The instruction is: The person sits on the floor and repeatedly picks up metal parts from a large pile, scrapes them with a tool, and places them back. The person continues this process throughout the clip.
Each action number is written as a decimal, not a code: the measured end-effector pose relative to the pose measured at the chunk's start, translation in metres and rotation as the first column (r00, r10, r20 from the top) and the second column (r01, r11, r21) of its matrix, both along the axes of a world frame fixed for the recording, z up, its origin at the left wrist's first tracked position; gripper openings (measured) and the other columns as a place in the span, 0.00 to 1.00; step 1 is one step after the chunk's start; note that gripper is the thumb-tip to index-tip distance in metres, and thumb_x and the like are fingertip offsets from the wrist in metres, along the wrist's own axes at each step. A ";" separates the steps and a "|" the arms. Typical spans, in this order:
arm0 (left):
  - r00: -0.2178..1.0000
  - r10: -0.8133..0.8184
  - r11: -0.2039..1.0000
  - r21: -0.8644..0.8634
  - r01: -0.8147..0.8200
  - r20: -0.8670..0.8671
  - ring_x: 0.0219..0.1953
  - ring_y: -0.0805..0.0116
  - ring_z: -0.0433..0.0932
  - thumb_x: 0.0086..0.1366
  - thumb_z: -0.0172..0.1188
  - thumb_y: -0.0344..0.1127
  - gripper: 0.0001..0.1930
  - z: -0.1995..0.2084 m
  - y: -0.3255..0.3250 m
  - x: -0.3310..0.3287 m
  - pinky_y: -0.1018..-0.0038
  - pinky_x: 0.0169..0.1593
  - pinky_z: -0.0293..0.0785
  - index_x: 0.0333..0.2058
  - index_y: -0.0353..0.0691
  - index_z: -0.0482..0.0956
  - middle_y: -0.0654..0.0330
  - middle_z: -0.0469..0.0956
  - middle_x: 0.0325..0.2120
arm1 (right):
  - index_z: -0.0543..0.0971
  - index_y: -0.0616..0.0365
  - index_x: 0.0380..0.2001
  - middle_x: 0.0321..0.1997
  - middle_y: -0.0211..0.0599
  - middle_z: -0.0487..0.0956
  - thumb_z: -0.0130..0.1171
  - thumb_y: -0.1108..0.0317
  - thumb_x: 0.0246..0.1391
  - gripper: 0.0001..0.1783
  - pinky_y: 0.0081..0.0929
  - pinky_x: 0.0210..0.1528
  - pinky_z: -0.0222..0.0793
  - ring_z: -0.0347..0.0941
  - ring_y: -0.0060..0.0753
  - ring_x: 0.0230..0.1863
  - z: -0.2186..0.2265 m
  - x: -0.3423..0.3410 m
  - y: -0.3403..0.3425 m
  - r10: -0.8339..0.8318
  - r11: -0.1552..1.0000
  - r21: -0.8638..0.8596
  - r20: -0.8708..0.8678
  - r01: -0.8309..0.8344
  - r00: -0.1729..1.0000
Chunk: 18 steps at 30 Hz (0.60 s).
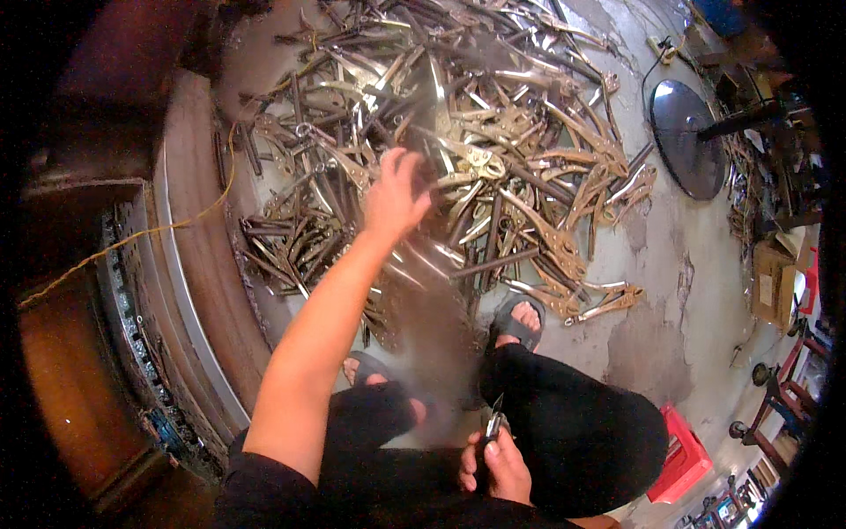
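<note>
A large heap of metal locking pliers (555,238) covers the floor ahead of me, many with brown-stained jaws and dark or shiny handles. Over the middle of the heap my left hand (397,196) reaches out with its fingers apart, and I see nothing held in it. Blur around that hand hides whether it touches any of the pliers. Close to my body, between my knees, my right hand (498,467) is closed around a small black-handled tool with a pointed tip (495,421). Its exact kind is unclear.
My sandalled feet stand at the heap's near edge. A yellow cord (167,229) runs over the brown machine side at left. To the right are a round black base with a post (679,141), a cardboard box (774,282), a red plastic stool or bin (680,458) and a wheeled frame (775,410).
</note>
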<state>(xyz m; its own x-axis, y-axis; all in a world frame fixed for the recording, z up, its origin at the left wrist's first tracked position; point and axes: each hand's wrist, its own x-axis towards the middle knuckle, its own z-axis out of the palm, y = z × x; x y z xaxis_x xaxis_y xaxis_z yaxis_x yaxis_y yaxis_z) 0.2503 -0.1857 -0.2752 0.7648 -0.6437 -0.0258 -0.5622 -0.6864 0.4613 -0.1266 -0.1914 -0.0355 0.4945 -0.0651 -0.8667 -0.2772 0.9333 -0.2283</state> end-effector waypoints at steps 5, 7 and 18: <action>0.989 0.104 0.968 -0.219 -0.125 -0.102 0.28 0.62 0.81 0.62 0.66 0.31 0.31 -0.015 0.017 0.012 0.66 0.38 0.78 0.63 0.47 0.66 0.52 0.76 0.43 | 0.68 0.57 0.51 0.30 0.38 0.70 0.46 0.54 0.71 0.18 0.29 0.30 0.64 0.65 0.30 0.25 0.000 -0.006 0.001 0.119 0.991 -0.056 -0.014 -0.119 0.993; 0.934 0.114 0.940 -0.268 -0.212 -0.339 0.25 0.69 0.80 0.70 0.59 0.33 0.24 -0.013 0.029 0.020 0.72 0.35 0.77 0.63 0.44 0.66 0.57 0.82 0.36 | 0.68 0.57 0.51 0.30 0.38 0.70 0.45 0.55 0.71 0.17 0.29 0.30 0.64 0.65 0.30 0.25 0.002 -0.006 0.001 0.162 0.984 -0.072 -0.041 -0.165 0.986; 0.995 0.061 0.962 -0.272 -0.037 0.080 0.53 0.51 0.76 0.62 0.63 0.27 0.23 0.002 0.067 -0.049 0.62 0.56 0.73 0.56 0.34 0.72 0.47 0.75 0.51 | 0.67 0.57 0.51 0.30 0.35 0.70 0.44 0.55 0.72 0.17 0.28 0.30 0.65 0.66 0.28 0.25 -0.009 -0.020 0.019 0.173 0.980 -0.105 0.042 -0.168 0.984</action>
<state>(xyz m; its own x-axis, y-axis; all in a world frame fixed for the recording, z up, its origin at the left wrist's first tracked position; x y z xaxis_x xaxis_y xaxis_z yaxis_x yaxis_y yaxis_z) 0.2014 -0.1184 -0.2731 0.7872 -0.5794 0.2113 -0.5770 -0.5710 0.5839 -0.1466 -0.1724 -0.0449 0.5493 -0.0614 -0.8334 -0.4159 0.8449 -0.3364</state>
